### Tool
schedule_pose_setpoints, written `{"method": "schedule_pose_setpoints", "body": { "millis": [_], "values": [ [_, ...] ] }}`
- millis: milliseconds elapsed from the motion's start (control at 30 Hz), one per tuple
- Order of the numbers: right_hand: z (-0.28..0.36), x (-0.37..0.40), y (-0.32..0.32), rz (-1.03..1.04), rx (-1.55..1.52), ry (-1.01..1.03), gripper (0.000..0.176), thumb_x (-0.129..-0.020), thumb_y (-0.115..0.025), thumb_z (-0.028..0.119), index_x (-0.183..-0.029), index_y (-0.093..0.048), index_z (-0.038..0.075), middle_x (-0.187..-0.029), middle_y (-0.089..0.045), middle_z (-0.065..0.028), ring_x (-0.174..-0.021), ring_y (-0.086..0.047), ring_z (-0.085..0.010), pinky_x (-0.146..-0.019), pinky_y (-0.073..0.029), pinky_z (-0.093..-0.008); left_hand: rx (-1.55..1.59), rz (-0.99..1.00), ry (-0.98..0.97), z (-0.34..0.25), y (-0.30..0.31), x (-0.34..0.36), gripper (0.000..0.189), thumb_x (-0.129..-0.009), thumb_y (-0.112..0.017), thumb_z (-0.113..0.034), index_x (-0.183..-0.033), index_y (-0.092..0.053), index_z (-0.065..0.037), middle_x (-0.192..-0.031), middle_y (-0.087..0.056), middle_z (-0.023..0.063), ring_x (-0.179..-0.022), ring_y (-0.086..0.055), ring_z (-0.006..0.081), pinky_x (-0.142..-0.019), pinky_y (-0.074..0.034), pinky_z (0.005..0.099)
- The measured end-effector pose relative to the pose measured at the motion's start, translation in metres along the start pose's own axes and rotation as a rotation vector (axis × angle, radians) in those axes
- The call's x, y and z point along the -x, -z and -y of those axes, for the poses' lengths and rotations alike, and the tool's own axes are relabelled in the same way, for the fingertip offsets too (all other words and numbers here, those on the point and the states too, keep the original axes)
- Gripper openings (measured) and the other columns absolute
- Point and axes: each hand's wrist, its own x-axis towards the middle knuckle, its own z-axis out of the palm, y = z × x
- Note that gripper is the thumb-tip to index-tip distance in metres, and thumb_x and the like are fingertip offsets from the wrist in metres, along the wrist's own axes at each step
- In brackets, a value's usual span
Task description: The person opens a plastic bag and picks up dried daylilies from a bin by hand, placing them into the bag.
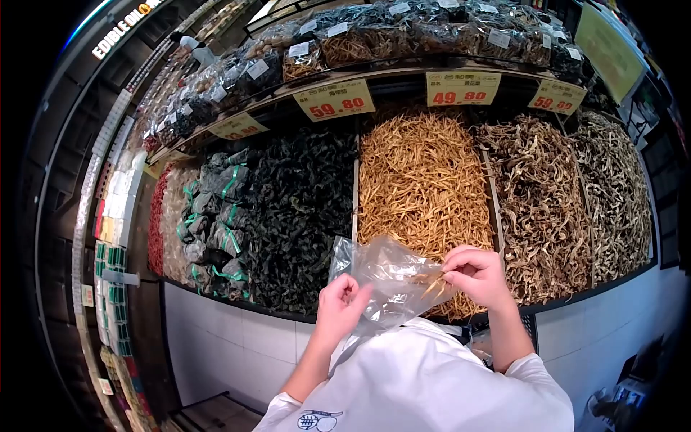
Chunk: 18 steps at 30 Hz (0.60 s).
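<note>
A clear plastic bag (389, 270) hangs in front of me, low over the near end of the dried daylily bin. My left hand (341, 306) is closed at the bag's left side, its fingers curled on the film. At the bag's right side, my right hand (476, 276) pinches a few golden dried daylily strips (434, 284) between thumb and fingers. Those strips overlap the bag; whether they lie inside or in front of it is hard to tell. Behind the bag spreads a heap of dried daylilies (421, 176).
Dark dried seaweed (306, 209) lies left of the daylilies, beside green-tied bundles (224, 209). Brown dried strips (540, 201) and a paler heap (612, 194) fill bins at right. Above hang price signs (463, 88) and a shelf of bagged goods (360, 47).
</note>
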Motion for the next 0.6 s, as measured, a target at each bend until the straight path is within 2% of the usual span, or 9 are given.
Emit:
{"method": "schedule_pose_setpoints", "body": {
  "millis": [67,133,200,267,333,367,433,500,600],
  "values": [
    [-0.010,0.003,0.000,0.048,-0.384,-0.066,0.011,-0.080,-0.072,-0.007,-0.090,-0.070,-0.002,-0.099,-0.066,-0.0114,-0.081,-0.064,-0.0137,-0.067,-0.052,-0.0222,-0.021,0.011,0.008,-0.003,0.000,0.000,0.024,-0.095,-0.063,-0.008,-0.075,-0.049,-0.005,-0.072,-0.050,-0.0061,-0.065,-0.042,0.0003,-0.058,-0.035,0.0181],
    [-0.019,0.005,0.000,0.079,-0.506,-0.087,0.012,-0.080,-0.071,-0.009,-0.091,-0.070,-0.004,-0.099,-0.066,-0.0118,-0.082,-0.064,-0.0141,-0.070,-0.053,-0.0232,0.129,0.026,0.034,-0.007,-0.001,0.000,0.027,-0.099,-0.059,-0.012,-0.074,-0.050,-0.005,-0.071,-0.049,-0.0059,-0.064,-0.042,0.0011,-0.057,-0.036,0.0197],
    [-0.019,0.007,0.000,0.109,-0.628,-0.108,0.013,-0.081,-0.069,-0.011,-0.092,-0.070,-0.005,-0.099,-0.066,-0.0122,-0.084,-0.065,-0.0145,-0.072,-0.055,-0.0242,0.169,0.004,0.042,-0.010,-0.006,0.000,0.027,-0.098,-0.061,-0.014,-0.075,-0.052,-0.003,-0.068,-0.047,-0.0045,-0.063,-0.041,0.0026,-0.056,-0.035,0.0213],
    [-0.013,0.006,-0.004,0.150,-0.517,-0.129,0.012,-0.082,-0.070,-0.009,-0.094,-0.070,-0.004,-0.101,-0.066,-0.0114,-0.084,-0.065,-0.0135,-0.071,-0.055,-0.0233,0.210,-0.020,0.048,-0.012,-0.006,-0.001,0.028,-0.096,-0.064,-0.016,-0.076,-0.054,-0.001,-0.064,-0.045,-0.0031,-0.061,-0.040,0.0041,-0.055,-0.034,0.0229],
    [-0.007,0.007,-0.012,0.102,-0.374,-0.086,0.012,-0.083,-0.070,-0.008,-0.094,-0.070,-0.004,-0.101,-0.066,-0.0109,-0.084,-0.065,-0.0131,-0.071,-0.054,-0.0229,-0.001,-0.037,-0.180,-0.014,-0.004,-0.002,0.021,-0.096,-0.063,-0.015,-0.083,-0.060,0.001,-0.072,-0.051,0.0013,-0.066,-0.045,0.0067,-0.060,-0.038,0.0237],
    [-0.004,0.008,-0.015,0.055,-0.232,-0.043,0.011,-0.084,-0.070,-0.006,-0.095,-0.071,-0.004,-0.102,-0.066,-0.0105,-0.085,-0.065,-0.0126,-0.071,-0.054,-0.0226,-0.001,-0.037,-0.181,-0.015,-0.001,-0.001,0.021,-0.096,-0.063,-0.015,-0.083,-0.060,0.001,-0.072,-0.051,0.0013,-0.066,-0.045,0.0067,-0.060,-0.038,0.0237],
    [0.000,0.008,-0.017,0.000,-0.185,-0.027,0.012,-0.083,-0.072,-0.005,-0.095,-0.071,-0.003,-0.100,-0.067,-0.0102,-0.085,-0.066,-0.0148,-0.071,-0.054,-0.0245,-0.074,0.034,-0.178,-0.018,0.004,0.002,0.011,-0.095,-0.061,-0.008,-0.090,-0.061,0.001,-0.083,-0.054,0.0000,-0.074,-0.046,0.0041,-0.064,-0.038,0.0209],
    [0.006,0.007,-0.018,0.007,0.103,0.139,0.014,-0.079,-0.074,-0.005,-0.093,-0.072,-0.002,-0.097,-0.069,-0.0105,-0.085,-0.068,-0.0190,-0.073,-0.054,-0.0279,-0.048,0.059,-0.121,-0.019,0.007,0.003,0.009,-0.095,-0.062,-0.007,-0.090,-0.061,0.001,-0.083,-0.055,-0.0010,-0.074,-0.047,0.0036,-0.064,-0.039,0.0206],
    [0.010,0.005,-0.024,0.019,0.256,0.281,0.016,-0.076,-0.075,-0.004,-0.092,-0.072,-0.001,-0.092,-0.070,-0.0104,-0.086,-0.068,-0.0227,-0.075,-0.055,-0.0311,0.044,0.119,-0.021,-0.019,0.008,0.007,0.006,-0.094,-0.063,-0.005,-0.091,-0.060,0.000,-0.083,-0.056,-0.0032,-0.075,-0.048,0.0026,-0.065,-0.039,0.0196]
  ]
}}
